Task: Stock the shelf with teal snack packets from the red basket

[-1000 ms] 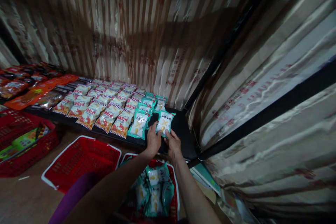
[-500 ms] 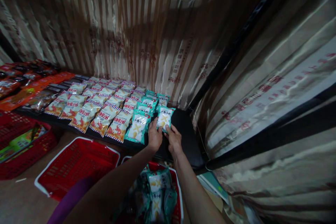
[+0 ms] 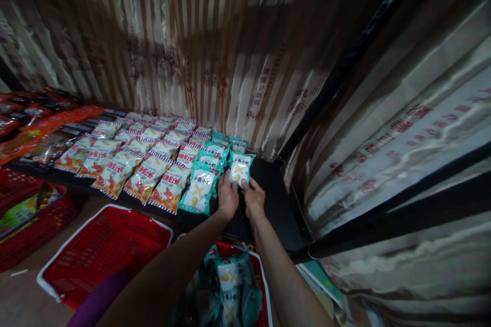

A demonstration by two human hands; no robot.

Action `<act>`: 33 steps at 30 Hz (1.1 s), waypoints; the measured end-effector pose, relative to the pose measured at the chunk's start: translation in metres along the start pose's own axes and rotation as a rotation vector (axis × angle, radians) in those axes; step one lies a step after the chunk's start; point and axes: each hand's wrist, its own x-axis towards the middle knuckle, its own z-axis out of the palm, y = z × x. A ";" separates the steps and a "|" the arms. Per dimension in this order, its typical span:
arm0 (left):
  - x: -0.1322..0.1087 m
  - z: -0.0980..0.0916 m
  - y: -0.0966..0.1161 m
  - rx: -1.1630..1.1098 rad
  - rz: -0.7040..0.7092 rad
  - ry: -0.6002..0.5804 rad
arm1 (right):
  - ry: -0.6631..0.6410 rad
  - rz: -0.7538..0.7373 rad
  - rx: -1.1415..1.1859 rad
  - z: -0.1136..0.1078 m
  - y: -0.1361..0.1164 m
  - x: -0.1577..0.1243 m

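My left hand (image 3: 227, 197) and my right hand (image 3: 253, 199) both pinch the lower edge of a teal and white snack packet (image 3: 240, 167) lying on the black shelf (image 3: 268, 189). The packet lies behind another in the rightmost teal row, right of a larger teal packet (image 3: 199, 187) at the shelf's front. Rows of red and white snack packets (image 3: 143, 176) fill the shelf to the left. Below my arms a red basket (image 3: 265, 296) holds more teal packets.
A second red basket (image 3: 103, 250) sits on the floor to the left, and a third (image 3: 26, 219) with green goods at far left. Striped curtain cloth (image 3: 199, 46) hangs behind and right of the shelf. A black frame bar (image 3: 383, 219) crosses at right.
Both hands have pushed the teal packet further back along the shelf, toward the packets behind it. The view has drifted right and a little down.
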 end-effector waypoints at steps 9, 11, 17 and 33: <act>0.018 0.012 0.005 0.056 0.118 0.006 | -0.020 -0.147 -0.084 0.008 0.009 0.031; 0.020 0.015 0.006 0.094 0.116 0.001 | -0.024 -0.183 -0.136 0.008 0.011 0.035; 0.023 0.018 0.007 0.230 0.107 -0.010 | -0.029 -0.257 -0.335 0.004 0.016 0.045; 0.014 0.013 0.008 0.379 0.150 -0.011 | -0.017 -0.220 -0.812 0.004 -0.015 0.028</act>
